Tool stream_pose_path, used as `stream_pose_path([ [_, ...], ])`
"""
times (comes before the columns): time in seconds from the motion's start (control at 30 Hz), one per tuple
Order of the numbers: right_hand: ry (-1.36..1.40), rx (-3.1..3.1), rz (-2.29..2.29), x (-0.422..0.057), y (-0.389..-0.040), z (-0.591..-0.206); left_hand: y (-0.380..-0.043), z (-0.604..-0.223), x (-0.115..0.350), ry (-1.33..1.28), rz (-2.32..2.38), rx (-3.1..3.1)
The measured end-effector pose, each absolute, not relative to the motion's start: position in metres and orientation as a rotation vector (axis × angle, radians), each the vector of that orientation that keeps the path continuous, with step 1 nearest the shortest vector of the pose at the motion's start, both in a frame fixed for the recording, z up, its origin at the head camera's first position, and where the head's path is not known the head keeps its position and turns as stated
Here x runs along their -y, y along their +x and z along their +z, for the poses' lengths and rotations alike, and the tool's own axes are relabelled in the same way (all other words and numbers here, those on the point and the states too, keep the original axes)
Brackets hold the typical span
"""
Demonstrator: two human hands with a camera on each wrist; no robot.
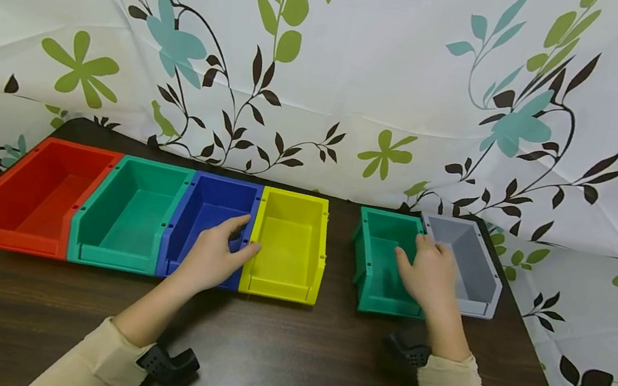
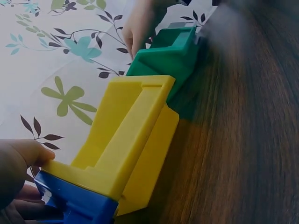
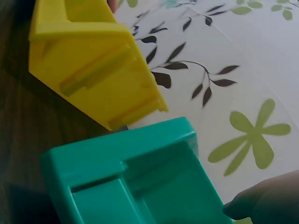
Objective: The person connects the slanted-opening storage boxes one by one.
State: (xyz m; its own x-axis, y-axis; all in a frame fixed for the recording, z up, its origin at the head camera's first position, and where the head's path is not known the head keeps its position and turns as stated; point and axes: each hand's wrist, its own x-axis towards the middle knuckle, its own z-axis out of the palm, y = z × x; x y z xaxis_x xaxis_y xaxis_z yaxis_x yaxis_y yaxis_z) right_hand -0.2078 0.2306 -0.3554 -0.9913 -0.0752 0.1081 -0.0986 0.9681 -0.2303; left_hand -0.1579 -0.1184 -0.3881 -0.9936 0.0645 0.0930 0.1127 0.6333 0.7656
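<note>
Six bins [image 1: 279,290] near the counter's [image 1: 278,367] back edge look light, stiff, rim-grippable; left hand [image 1: 212,256], right hand [image 1: 434,274]: grip unclear

Left forearm [image 1: 151,313]: extended from the lower left toward frame centre. Left hand [image 1: 211,257]: back uppermost, thumb and index finger parted. Right forearm [image 1: 448,335]: angled upward from the lower right. Right hand [image 1: 433,275]: back uppermost, thumb pointing leftward.

left hand [image 1: 214,255] over blue bin [image 1: 212,203], beside yellow bin [image 1: 287,244]; right hand [image 1: 434,279] at green bin [image 1: 382,278], grey bin [image 1: 469,263] alongside.
</note>
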Motion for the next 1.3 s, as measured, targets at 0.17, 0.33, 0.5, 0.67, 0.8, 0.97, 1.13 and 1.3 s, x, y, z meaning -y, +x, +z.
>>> stream_pose_path([
  [0.17,0.181,2.997,0.374,-0.222,-0.207,-0.357,-0.158,-0.388,0.118,-0.162,-1.340,2.783],
  [0.33,0.289,2.973,0.607,-0.222,-0.209,-0.361,-0.159,-0.388,0.118,-0.153,-1.382,2.776],
  [0.5,0.279,3.017,0.877,-0.227,-0.214,-0.367,-0.159,-0.387,0.119,-0.135,-1.405,2.784],
  [0.67,0.294,3.019,1.059,-0.232,-0.216,-0.370,-0.160,-0.387,0.120,-0.123,-1.418,2.789],
  [0.8,0.297,2.997,1.104,-0.231,-0.215,-0.370,-0.160,-0.387,0.120,-0.121,-1.422,2.791],
  [0.97,0.289,2.956,1.117,-0.229,-0.215,-0.370,-0.160,-0.387,0.119,-0.118,-1.436,2.795],
  [1.13,0.288,2.899,1.196,-0.229,-0.214,-0.369,-0.160,-0.387,0.118,-0.120,-1.439,2.793],
  [1.3,0.281,2.863,1.263,-0.228,-0.213,-0.366,-0.160,-0.387,0.119,-0.123,-1.440,2.790],
])
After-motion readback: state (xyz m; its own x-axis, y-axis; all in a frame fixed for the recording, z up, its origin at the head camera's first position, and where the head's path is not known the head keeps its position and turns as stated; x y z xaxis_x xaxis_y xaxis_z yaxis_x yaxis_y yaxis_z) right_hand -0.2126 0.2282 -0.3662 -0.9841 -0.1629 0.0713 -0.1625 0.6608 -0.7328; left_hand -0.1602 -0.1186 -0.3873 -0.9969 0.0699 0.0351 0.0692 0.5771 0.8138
